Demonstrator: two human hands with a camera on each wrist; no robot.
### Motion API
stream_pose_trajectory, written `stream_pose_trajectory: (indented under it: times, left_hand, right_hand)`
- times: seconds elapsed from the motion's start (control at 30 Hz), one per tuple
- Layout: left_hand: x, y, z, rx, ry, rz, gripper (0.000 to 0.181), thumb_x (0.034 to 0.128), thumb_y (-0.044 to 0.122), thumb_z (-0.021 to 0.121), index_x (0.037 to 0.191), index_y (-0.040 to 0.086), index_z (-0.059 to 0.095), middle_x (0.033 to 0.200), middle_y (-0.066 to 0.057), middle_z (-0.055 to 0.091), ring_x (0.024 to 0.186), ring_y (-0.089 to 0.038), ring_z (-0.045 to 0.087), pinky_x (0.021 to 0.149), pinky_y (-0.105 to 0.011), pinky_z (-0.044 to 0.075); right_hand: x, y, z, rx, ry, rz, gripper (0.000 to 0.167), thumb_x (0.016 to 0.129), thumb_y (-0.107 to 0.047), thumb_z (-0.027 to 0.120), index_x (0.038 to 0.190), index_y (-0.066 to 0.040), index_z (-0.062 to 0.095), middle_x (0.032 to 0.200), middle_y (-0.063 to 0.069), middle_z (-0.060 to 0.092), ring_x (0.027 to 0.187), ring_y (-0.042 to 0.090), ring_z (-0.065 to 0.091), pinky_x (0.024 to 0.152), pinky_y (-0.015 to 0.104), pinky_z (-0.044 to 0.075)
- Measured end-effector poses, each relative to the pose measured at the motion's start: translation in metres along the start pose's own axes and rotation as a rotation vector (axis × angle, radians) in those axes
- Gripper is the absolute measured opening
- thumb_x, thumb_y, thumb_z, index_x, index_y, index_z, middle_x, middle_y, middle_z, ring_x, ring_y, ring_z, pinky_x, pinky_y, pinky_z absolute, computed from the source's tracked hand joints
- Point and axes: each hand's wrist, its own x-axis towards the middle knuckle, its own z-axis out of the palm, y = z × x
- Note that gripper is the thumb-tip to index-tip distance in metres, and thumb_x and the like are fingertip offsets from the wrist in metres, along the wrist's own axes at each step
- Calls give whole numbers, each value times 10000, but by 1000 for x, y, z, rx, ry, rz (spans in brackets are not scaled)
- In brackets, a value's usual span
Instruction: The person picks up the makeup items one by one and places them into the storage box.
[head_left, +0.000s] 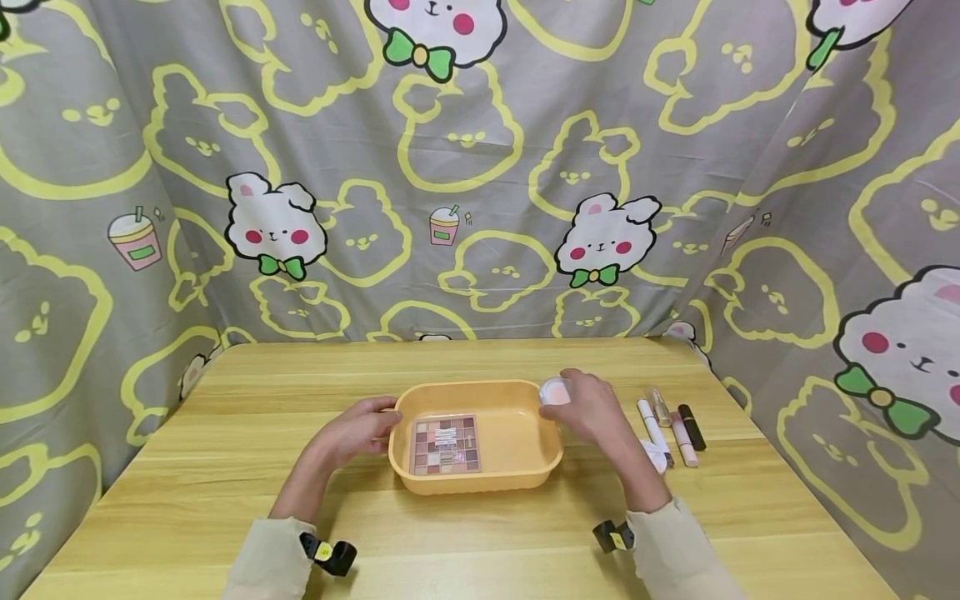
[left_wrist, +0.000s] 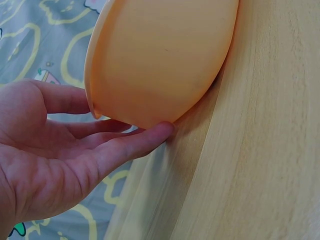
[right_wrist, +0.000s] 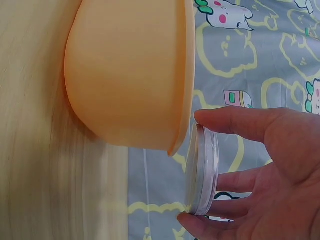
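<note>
I watched the left hand (head_left: 356, 434) grip the orange basin (head_left: 487, 482) by its left end, likely steadying it, while the right hand (head_left: 592, 410) pinched the round compact (head_left: 555, 392) edgewise near the basin's right end, seemingly for control.

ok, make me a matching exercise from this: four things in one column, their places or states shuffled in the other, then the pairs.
Things
1. palette
2. round case
3. black tube
4. left hand

Places or states
A. on the table, right of the tray
B. gripping the tray's left end
C. inside the tray, toward its left end
D. held in the fingers of the right hand

Pairs: 1-C, 2-D, 3-A, 4-B
</note>
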Motion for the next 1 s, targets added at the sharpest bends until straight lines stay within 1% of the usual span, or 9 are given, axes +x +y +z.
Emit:
stream_pose_trajectory:
  times: [0.2, 0.43, 0.73, 1.0]
  left_hand:
    - [0, 0, 0, 0, 1, 1, 528, 1066, 172, 427, 1524, -73, 330, 1415, -278, 539, 1257, -346, 589, 969, -455, 569]
    - [0, 1, 0, 6, 3, 0, 527, 1066, 168, 425, 1524, -75, 332, 1413, -279, 542, 1256, -349, 590, 972, -458, 569]
    - [0, 2, 0, 8, 2, 2, 524, 1064, 167, 425, 1522, -73, 338, 1403, -272, 548, 1239, -332, 597, 964, -451, 573]
    - [-1, 1, 0, 19, 5, -2, 526, 1066, 173, 430, 1523, -70, 338, 1404, -270, 548, 1236, -336, 598, 954, -456, 577]
  right_hand:
    - [-1, -2, 1, 4, 3, -6, 734, 815, -299, 804, 1395, 62, 536, 1253, 264, 664, 1116, 424, 611, 918, 532, 530]
    - [-4, -9, 3, 20, 22, -36, 729, 780, -285, 826, 1365, 62, 562, 1195, 250, 689, 1003, 370, 641, 812, 486, 556]
    - [-7, -14, 8, 29, 50, -52, 717, 758, -272, 852, 1343, 47, 586, 1168, 226, 700, 982, 352, 643, 788, 465, 567]
    - [-10, -23, 11, 29, 40, -69, 703, 754, -259, 861, 1333, 41, 596, 1135, 209, 704, 941, 320, 636, 754, 435, 559]
